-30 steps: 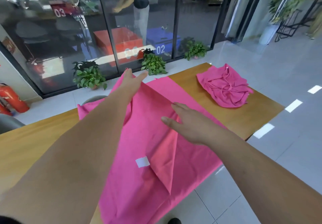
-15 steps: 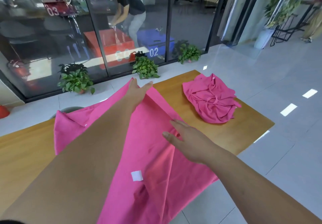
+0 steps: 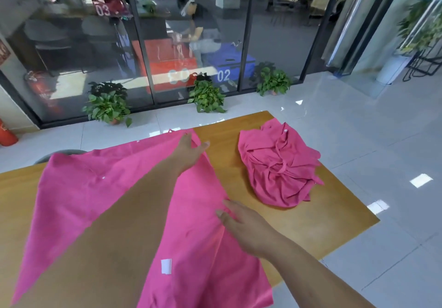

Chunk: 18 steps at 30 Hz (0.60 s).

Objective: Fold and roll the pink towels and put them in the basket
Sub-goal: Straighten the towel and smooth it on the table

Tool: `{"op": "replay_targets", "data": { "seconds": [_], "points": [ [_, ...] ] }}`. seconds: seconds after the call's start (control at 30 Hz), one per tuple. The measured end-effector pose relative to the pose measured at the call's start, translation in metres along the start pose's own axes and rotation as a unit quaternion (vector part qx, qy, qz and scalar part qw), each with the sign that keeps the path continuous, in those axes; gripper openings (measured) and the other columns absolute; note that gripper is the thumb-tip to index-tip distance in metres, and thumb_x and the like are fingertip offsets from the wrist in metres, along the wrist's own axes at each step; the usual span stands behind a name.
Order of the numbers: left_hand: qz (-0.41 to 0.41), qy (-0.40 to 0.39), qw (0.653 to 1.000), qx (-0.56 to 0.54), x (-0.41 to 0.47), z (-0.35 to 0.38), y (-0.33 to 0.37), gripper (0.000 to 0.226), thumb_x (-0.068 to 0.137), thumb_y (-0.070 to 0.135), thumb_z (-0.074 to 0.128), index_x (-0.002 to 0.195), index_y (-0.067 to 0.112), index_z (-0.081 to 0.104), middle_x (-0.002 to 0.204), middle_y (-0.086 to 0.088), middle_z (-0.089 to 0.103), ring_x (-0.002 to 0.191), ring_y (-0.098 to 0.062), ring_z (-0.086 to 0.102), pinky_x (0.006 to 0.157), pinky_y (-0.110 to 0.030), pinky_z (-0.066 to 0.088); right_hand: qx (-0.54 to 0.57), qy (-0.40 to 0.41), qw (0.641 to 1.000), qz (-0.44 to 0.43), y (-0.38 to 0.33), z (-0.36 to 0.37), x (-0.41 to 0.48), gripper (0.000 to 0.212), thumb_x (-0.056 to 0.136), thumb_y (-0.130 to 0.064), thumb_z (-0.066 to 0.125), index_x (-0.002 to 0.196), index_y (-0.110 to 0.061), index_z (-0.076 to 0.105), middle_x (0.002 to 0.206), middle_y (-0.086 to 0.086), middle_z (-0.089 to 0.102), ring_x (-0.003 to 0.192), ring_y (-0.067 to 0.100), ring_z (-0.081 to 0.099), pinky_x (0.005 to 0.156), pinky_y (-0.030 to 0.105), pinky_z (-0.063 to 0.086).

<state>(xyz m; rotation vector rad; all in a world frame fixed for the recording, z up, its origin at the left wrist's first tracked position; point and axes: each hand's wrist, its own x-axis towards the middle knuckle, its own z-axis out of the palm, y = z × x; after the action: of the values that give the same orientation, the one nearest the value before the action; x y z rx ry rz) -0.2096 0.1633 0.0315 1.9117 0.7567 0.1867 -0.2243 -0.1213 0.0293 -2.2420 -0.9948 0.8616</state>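
Observation:
A large pink towel [image 3: 95, 188] lies spread across the wooden table [image 3: 311, 224], a white label sewn near its front edge. My left hand [image 3: 191, 151] reaches to the towel's far right corner and rests flat on it, fingers straight. My right hand [image 3: 241, 224] presses flat on the towel's right edge nearer to me, fingers extended. A second pink towel [image 3: 279, 171] sits crumpled in a heap on the table to the right, apart from both hands. No basket is in view.
The table's right corner and front edge drop to a glossy tiled floor. Potted plants [image 3: 208, 96] line a glass wall beyond the table. Behind the glass a person bends over red and blue boxes. A grey chair back [image 3: 62, 153] shows behind the table at left.
The folded-over flap has been laid flat and the towel now lies more spread out. Both hands stay flat on its right edge; the view has shifted left and down.

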Motion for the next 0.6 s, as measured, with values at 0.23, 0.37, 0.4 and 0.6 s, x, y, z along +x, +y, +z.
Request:
{"op": "replay_targets", "data": {
  "seconds": [0.23,0.37,0.4,0.6],
  "points": [
    [-0.015,0.014,0.971,0.237,-0.076,0.103,-0.116,0.075,0.108,0.052,0.047,0.168,0.015,0.021,0.175,-0.006,0.021,0.16,-0.029,0.021,0.129,-0.047,0.021,0.152,-0.067,0.98,0.111,0.11,0.032,0.027,0.079,0.099,-0.072,0.049,0.162,-0.025,0.042,0.167,-0.004,0.04,0.152,0.012,0.038,0.125,0.029,0.027],
    [0.004,0.016,0.952,0.305,-0.161,0.124,-0.166,0.063,0.104,0.047,0.054,0.161,0.024,0.039,0.163,0.003,0.039,0.149,-0.025,0.034,0.123,-0.043,0.034,0.147,0.018,0.982,0.115,0.138,0.047,0.012,0.071,0.099,-0.072,0.043,0.159,-0.033,0.046,0.157,-0.01,0.047,0.146,0.01,0.044,0.121,0.031,0.035],
    [0.013,0.021,0.945,0.325,-0.176,0.125,-0.173,0.061,0.103,0.046,0.055,0.159,0.025,0.043,0.159,0.004,0.043,0.145,-0.024,0.037,0.122,-0.041,0.035,0.146,0.036,0.982,0.113,0.142,0.051,0.006,0.062,0.104,-0.065,0.045,0.158,-0.035,0.045,0.155,-0.011,0.046,0.144,0.01,0.045,0.121,0.032,0.037],
    [-0.002,-0.009,0.94,0.342,-0.197,0.122,-0.193,0.069,0.101,0.049,0.058,0.16,0.023,0.036,0.147,0.002,0.044,0.135,-0.024,0.046,0.116,-0.04,0.042,0.135,0.126,0.973,0.136,0.143,0.075,-0.025,0.048,0.108,-0.051,0.049,0.152,-0.032,0.053,0.145,-0.011,0.051,0.123,0.006,0.055,0.105,0.025,0.041]
  ]
}}
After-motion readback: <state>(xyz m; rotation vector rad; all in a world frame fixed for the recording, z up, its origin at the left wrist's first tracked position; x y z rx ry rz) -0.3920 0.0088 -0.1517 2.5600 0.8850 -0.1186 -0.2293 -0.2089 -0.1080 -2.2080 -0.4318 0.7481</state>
